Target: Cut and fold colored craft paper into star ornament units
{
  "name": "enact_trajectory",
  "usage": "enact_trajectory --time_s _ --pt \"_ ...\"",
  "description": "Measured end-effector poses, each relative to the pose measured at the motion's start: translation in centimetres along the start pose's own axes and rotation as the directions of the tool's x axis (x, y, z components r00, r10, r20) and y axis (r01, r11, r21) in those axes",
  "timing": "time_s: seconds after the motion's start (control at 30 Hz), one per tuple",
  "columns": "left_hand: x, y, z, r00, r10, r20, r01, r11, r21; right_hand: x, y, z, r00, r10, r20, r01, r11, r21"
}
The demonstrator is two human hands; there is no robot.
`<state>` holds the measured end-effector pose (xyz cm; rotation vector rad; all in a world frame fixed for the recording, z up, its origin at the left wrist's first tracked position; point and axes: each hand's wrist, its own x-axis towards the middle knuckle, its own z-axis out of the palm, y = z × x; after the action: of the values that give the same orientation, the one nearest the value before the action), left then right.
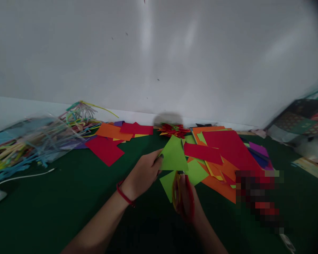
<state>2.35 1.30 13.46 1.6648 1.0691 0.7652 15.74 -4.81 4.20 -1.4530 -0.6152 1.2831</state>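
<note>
My left hand [144, 174] pinches the left corner of a lime green paper triangle [174, 155] and holds it up over the dark green surface [69, 201]. A red cord sits on that wrist. My right hand [187, 201] is closed through the yellow and red handles of a pair of scissors [178, 188], just below the triangle. The blades point up at the paper and are hard to make out. A second lime green piece [194, 173] lies under the scissors.
Loose red, orange, yellow and purple paper sheets [222, 148] lie piled to the right and behind. A red and green cut paper flower [174, 129] sits near the white wall. Coloured paper strips in clear plastic [31, 141] fill the left. A patterned cloth [302, 120] lies far right.
</note>
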Motion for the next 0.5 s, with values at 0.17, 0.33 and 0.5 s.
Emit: enact_trajectory --time_s 0.17,0.33,0.5 --pt "0.12 -0.14 0.01 0.999 0.037 -0.012 -0.037 0.999 0.024 -0.08 -0.42 0.06 0.996 0.087 0.021 -0.086 0.996 -0.023" --pt "0.36 -0.35 -0.04 1.0 0.021 -0.01 -0.021 0.999 0.044 0.22 -0.33 -0.05 0.999 0.032 0.025 -0.032 0.999 0.017" --pt "0.48 -0.38 -0.04 0.999 0.036 -0.014 -0.034 0.996 0.083 0.48 0.22 -0.53 0.999 0.013 0.048 -0.011 1.0 -0.023"
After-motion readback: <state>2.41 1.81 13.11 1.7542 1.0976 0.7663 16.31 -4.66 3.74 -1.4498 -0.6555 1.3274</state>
